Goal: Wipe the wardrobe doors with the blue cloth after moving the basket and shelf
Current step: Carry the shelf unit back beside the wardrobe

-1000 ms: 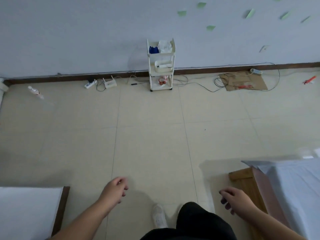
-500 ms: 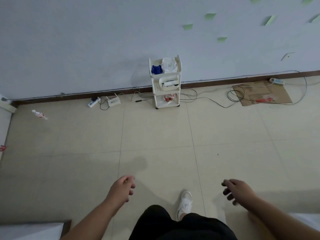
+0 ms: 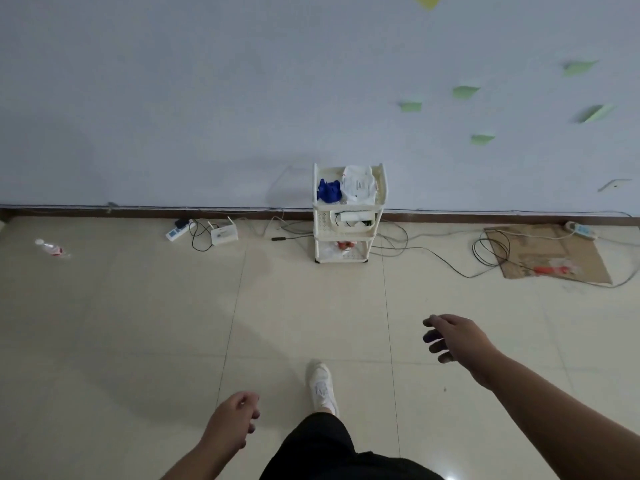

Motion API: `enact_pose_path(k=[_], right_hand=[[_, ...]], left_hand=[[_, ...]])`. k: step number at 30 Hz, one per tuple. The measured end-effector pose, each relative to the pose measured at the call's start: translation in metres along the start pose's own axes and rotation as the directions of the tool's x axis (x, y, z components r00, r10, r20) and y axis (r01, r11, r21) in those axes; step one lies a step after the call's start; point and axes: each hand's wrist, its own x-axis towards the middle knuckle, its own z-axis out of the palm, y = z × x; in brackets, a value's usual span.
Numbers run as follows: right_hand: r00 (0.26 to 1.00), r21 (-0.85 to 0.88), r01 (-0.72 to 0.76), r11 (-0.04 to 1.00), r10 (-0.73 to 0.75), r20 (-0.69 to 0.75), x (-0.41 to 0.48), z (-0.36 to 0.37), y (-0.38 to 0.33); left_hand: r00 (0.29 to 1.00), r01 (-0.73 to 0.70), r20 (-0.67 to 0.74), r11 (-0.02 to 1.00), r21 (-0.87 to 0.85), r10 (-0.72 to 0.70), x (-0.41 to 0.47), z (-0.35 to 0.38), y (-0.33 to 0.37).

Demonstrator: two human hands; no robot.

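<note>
The person's left hand [image 3: 235, 422] hangs low and close to the body, its fingers loosely curled and holding nothing. The right hand [image 3: 457, 341] reaches further forward with its fingers relaxed and slightly spread, also empty. Both hands are over the beige tiled floor [image 3: 138, 323], touching nothing.

Well ahead of both hands, roughly between them and a little nearer the right hand's line, a white three-tier plastic shelf trolley [image 3: 323, 220] stands upright against the pale grey wall [image 3: 207, 98]. The crumpled blue cloth [image 3: 329, 190] lies in its top tier, on the side toward the left hand. A crumpled white bag [image 3: 358, 183] sits just beside it in the same tier. The lower tiers hold small white and red items too small to tell apart.

Between the hands and nearer the body are a white shoe [image 3: 322, 386] and a black trouser leg [image 3: 332, 445].

Far ahead of the left hand, a white router [image 3: 224, 233] and a white power strip [image 3: 178, 231] lie by the skirting, and a clear plastic bottle [image 3: 52, 247] lies further out to that side. Far ahead of the right hand, a flat sheet of brown cardboard [image 3: 568, 251] rests on the floor with black cables [image 3: 433, 252] trailing from it toward the trolley. Green paper notes [image 3: 465, 92] are stuck on the wall above.
</note>
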Motion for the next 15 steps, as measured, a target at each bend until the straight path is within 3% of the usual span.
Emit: enact_pose_path(k=[9,15], right_hand=[[0.973,-0.091,-0.223,0.971,0.217,-0.076,0.059,-0.028,-0.008],[0.937,-0.081,-0.345,0.935,0.338,-0.086,0.126,-0.053,-0.026]], left_hand=[[0.979,-0.196,0.072,0.976,0.091,0.19,0.096,-0.035,0.242],[0.977,-0.21,0.058,0.974,0.092,0.205,0.154,-0.025,0.34]])
